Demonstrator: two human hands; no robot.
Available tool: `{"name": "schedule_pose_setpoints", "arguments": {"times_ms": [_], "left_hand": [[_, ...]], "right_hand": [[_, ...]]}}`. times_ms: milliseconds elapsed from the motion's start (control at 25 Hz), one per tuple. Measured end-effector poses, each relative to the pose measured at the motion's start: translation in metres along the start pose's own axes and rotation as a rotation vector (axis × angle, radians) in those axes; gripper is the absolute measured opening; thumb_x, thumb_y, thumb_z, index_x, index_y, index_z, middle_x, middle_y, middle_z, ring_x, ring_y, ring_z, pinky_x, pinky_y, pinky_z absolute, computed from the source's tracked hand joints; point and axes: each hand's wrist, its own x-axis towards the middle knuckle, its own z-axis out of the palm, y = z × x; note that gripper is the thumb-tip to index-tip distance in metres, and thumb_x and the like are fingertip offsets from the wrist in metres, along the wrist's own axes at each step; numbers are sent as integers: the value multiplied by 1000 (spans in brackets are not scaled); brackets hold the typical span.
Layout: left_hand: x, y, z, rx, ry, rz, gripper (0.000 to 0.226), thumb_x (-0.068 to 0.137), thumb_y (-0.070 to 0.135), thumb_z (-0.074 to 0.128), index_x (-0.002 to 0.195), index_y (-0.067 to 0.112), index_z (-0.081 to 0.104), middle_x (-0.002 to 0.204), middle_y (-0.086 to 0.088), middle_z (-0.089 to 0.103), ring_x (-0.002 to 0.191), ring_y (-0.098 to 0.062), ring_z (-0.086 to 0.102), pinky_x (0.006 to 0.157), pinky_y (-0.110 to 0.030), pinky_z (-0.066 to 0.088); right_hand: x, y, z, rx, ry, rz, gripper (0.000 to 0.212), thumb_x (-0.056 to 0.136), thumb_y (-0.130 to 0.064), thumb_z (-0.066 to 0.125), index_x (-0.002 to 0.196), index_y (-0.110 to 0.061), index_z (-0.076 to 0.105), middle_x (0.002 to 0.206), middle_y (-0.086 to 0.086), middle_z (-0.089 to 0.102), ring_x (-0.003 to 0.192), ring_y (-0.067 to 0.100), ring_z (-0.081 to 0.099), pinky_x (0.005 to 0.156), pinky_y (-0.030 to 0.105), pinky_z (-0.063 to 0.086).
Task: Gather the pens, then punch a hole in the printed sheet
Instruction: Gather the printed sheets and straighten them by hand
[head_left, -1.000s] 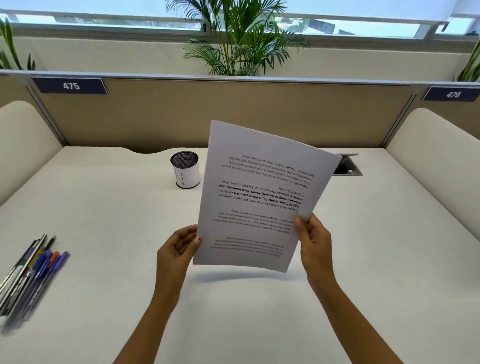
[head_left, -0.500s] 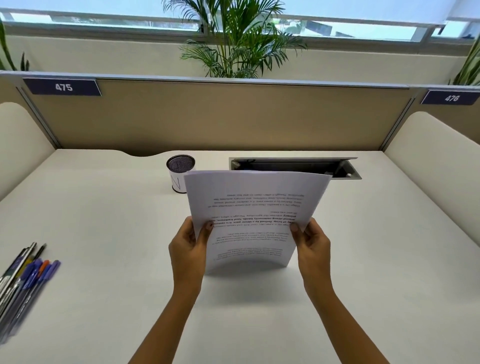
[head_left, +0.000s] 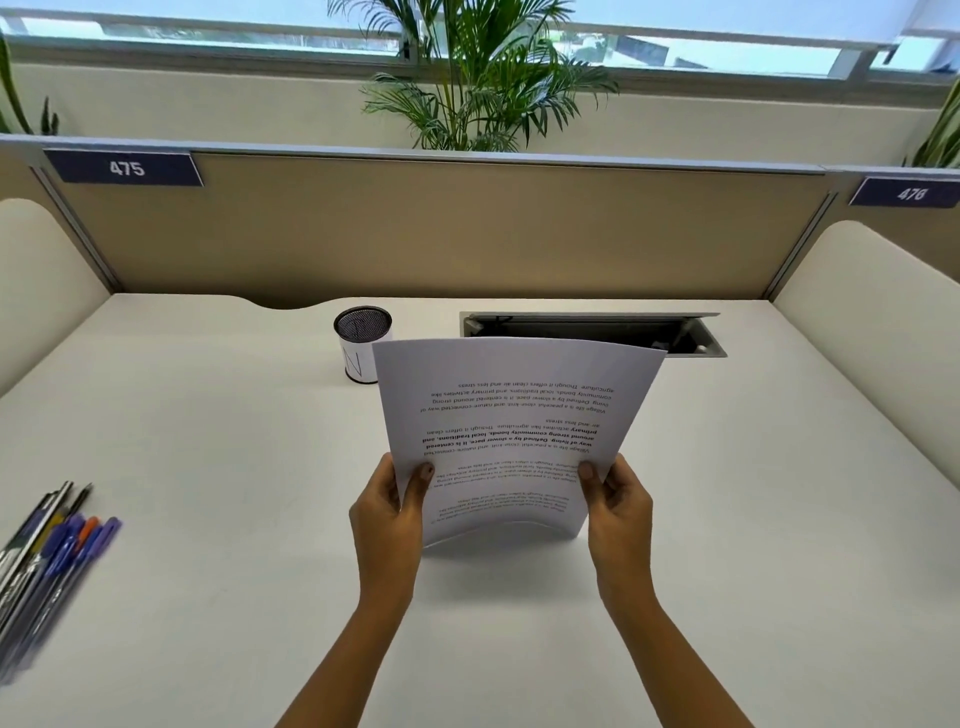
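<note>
A white printed sheet (head_left: 514, 415) with upside-down text stands curved over the middle of the desk, its near edge close to the desk top. My left hand (head_left: 389, 512) grips its left edge with the thumb on the print. My right hand (head_left: 618, 506) grips its right edge the same way. Several pens (head_left: 49, 558), blue, black and one orange-tipped, lie bunched together at the desk's left edge. No hole punch is in view.
A mesh pen cup (head_left: 361, 345) with a white label stands behind the sheet's left corner. An open cable hatch (head_left: 691, 338) is set into the desk (head_left: 208, 467) at the back. Beige partitions (head_left: 415, 228) close the back and both sides.
The sheet has come down from a raised, tilted hold to stand squarer and lower over the desk. Both hands have kept their grip on its edges.
</note>
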Motion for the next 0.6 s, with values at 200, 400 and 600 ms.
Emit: {"name": "schedule_pose_setpoints", "arguments": {"times_ms": [200, 400, 600], "left_hand": [[-3, -7, 1, 8, 7, -8, 11, 90, 26, 57, 95, 34, 62, 95, 10, 71, 86, -17, 65, 67, -20, 55], [-4, -10, 3, 62, 71, 25, 10, 92, 21, 57, 83, 21, 61, 78, 8, 68, 69, -18, 58, 58, -20, 49], [4, -5, 4, -103, 173, -56, 17, 91, 24, 59, 79, 35, 64, 78, 18, 70, 69, -3, 62, 58, -14, 51]], "right_hand": [[-1, 6, 0, -3, 21, 23, 17, 95, -17, 54, 94, -30, 65, 92, -14, 73, 82, 3, 65, 65, 12, 51], [-5, 11, -1, -50, 70, 49, 11, 91, -20, 61, 101, -26, 60, 103, -11, 70, 97, 9, 65, 70, 9, 51], [-22, 18, -3, -8, 243, 259, 54, 81, -27, 73, 127, -27, 46, 134, -6, 52, 123, 9, 47, 96, 21, 38]]}}
